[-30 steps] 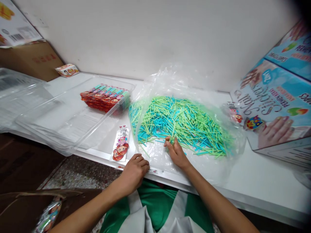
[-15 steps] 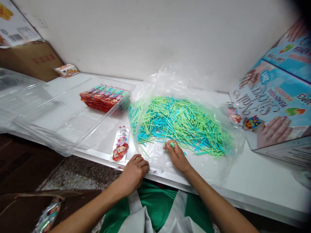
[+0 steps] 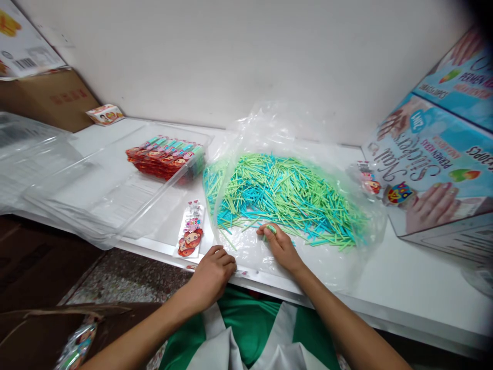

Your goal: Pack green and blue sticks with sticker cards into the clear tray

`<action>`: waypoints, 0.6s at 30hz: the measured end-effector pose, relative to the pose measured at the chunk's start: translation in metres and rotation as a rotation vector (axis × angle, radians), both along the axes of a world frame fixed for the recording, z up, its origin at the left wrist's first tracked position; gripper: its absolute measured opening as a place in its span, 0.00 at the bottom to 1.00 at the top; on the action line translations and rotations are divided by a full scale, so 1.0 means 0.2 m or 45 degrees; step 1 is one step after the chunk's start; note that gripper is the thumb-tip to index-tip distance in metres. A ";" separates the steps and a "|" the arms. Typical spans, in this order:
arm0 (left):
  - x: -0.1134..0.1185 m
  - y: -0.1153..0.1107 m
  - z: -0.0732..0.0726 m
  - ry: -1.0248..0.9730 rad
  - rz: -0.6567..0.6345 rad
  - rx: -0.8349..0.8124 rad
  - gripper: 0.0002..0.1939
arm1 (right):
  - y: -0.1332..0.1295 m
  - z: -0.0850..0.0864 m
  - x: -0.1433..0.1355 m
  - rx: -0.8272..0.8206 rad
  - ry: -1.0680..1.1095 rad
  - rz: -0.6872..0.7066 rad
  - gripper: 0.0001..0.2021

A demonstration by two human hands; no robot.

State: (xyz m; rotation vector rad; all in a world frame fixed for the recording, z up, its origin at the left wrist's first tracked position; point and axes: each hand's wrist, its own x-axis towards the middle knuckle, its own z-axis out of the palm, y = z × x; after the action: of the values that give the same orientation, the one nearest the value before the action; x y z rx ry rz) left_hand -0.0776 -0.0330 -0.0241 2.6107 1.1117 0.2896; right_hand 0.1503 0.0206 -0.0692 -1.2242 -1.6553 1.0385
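Observation:
My right hand point(image 3: 280, 247) is closed around a small bunch of thin green sticks point(image 3: 271, 229), their ends showing at the thumb and forefinger. It is just in front of a heap of green and blue sticks point(image 3: 285, 190) that lies on a clear plastic bag point(image 3: 246, 252). At the table's front edge my left hand point(image 3: 215, 267) is curled over a small printed packet point(image 3: 242, 273), most of which the fingers cover. A flat packet with red-haired cartoon figures point(image 3: 190, 236) lies behind and left of that hand.
A clear plastic tray point(image 3: 111, 226) on the left holds a stack of filled packets point(image 3: 162, 159). More clear trays point(image 3: 31, 154) and a cardboard box point(image 3: 50, 97) are farther left. A blue printed carton point(image 3: 439, 159) stands at right. A white wall point(image 3: 246, 61) closes off the back.
My right hand has turned slightly, its fingertips shifting a little left with the green sticks now lying more inside the fingers. The left hand has stayed in place.

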 end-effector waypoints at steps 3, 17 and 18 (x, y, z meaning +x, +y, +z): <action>0.00 0.00 0.00 -0.007 -0.003 0.004 0.10 | 0.03 0.03 0.01 0.029 0.020 -0.032 0.13; 0.02 -0.05 0.12 -0.694 0.275 -0.381 0.12 | -0.09 0.20 0.00 -0.014 0.056 0.049 0.12; 0.04 -0.04 0.14 -0.789 0.359 -0.516 0.12 | -0.10 0.22 0.00 -0.036 0.047 0.084 0.12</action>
State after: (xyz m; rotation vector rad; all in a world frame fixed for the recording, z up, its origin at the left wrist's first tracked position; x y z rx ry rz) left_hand -0.0691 -0.0409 0.0049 1.8191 1.1476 0.7784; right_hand 0.1507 0.0015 -0.0249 -1.1685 -1.6677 1.1221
